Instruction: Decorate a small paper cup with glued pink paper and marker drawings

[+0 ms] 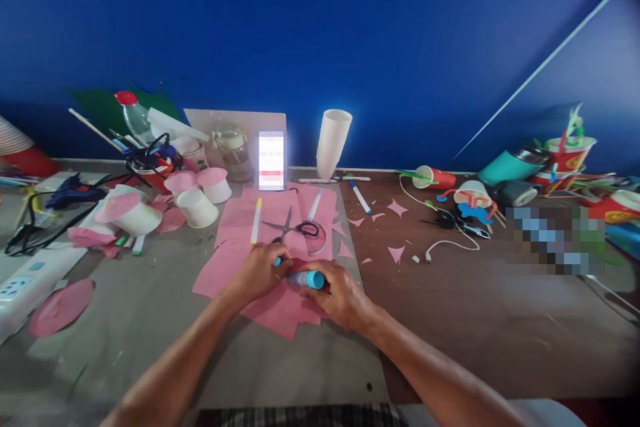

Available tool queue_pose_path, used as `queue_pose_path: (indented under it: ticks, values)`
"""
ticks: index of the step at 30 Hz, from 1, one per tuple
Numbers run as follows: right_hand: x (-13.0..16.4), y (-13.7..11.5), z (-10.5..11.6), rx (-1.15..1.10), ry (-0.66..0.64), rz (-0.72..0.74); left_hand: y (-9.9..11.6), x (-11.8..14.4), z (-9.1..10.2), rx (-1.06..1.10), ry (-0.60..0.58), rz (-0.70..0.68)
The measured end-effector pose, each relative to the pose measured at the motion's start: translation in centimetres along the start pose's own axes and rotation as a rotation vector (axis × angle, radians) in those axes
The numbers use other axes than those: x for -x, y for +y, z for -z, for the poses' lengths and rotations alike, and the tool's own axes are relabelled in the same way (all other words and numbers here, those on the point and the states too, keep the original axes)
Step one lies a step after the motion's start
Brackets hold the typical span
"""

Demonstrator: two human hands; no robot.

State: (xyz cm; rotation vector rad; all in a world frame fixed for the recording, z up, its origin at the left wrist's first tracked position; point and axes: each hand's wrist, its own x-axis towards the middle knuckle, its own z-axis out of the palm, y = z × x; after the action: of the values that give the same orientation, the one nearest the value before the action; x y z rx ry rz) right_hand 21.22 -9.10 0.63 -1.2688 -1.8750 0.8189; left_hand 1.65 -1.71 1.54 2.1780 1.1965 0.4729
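My right hand is wrapped round a glue stick with a blue end and a clear, printed barrel. My left hand is closed just to its left, with a small blue piece, which looks like the glue stick's cap, between the fingers. Both hands are over cut sheets of pink paper. Beyond them, black-handled scissors lie spread on the paper. A yellow-tipped marker and a white-and-blue marker lie there too.
White paper cups, some topped with pink discs, stand left, near a power strip and a pink disc. A tall cup stack, a lit phone and a glass jar line the wall. Cable and paper scraps lie right.
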Motion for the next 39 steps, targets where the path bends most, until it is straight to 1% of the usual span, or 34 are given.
queue_pose_path:
  ticks: [2, 4, 6, 9, 11, 13, 17, 19, 22, 29, 32, 34, 36, 39]
  values:
    - [0.2, 0.1, 0.3, -0.026, 0.036, 0.036, 0.2, 0.0, 0.3, 0.045, 0.012, 0.047]
    - [0.5, 0.2, 1.0, -0.085, 0.123, 0.054, 0.3, 0.0, 0.6, 0.114, 0.026, 0.106]
    - [0.8, 0.2, 2.0, -0.152, 0.224, 0.017, 0.2, 0.0, 0.9, 0.179, 0.035, 0.159]
    - [1.0, 0.4, 3.5, -0.217, 0.309, -0.065, -0.1, 0.0, 0.9, 0.2, 0.052, 0.196]
    - [1.0, 0.4, 4.1, -0.238, 0.335, -0.092, -0.2, 0.0, 0.7, 0.176, 0.061, 0.193]
    - [0.9, 0.4, 4.2, -0.235, 0.307, -0.096, -0.1, -0.1, 0.4, 0.138, 0.069, 0.172]
    - [0.6, 0.1, 3.4, -0.168, 0.17, -0.069, -0.1, 0.0, 0.1, 0.032, 0.055, 0.102]
    - [0.6, 0.0, 2.9, -0.123, 0.124, -0.054, -0.2, 0.0, 0.0, -0.009, 0.037, 0.072]
    - [0.6, 0.2, 2.4, -0.065, 0.086, -0.049, -0.3, 0.2, 0.0, -0.067, 0.009, 0.053]
    - [0.7, 0.3, 1.1, 0.022, -0.003, -0.067, 0.2, 0.5, 0.1, -0.165, -0.105, 0.05]
    - [0.8, 0.3, 0.8, 0.01, -0.002, -0.047, 0.4, 0.4, 0.2, -0.201, -0.126, 0.06]
    - [0.9, 0.3, 0.9, -0.026, 0.023, -0.017, 0.5, 0.4, 0.3, -0.227, -0.134, 0.068]
    - [0.9, 0.3, 1.2, -0.091, 0.083, -0.004, 0.4, 0.3, 0.2, -0.245, -0.139, 0.073]
    - [0.9, 0.3, 1.9, -0.192, 0.186, -0.049, 0.2, 0.4, 0.2, -0.245, -0.132, 0.054]
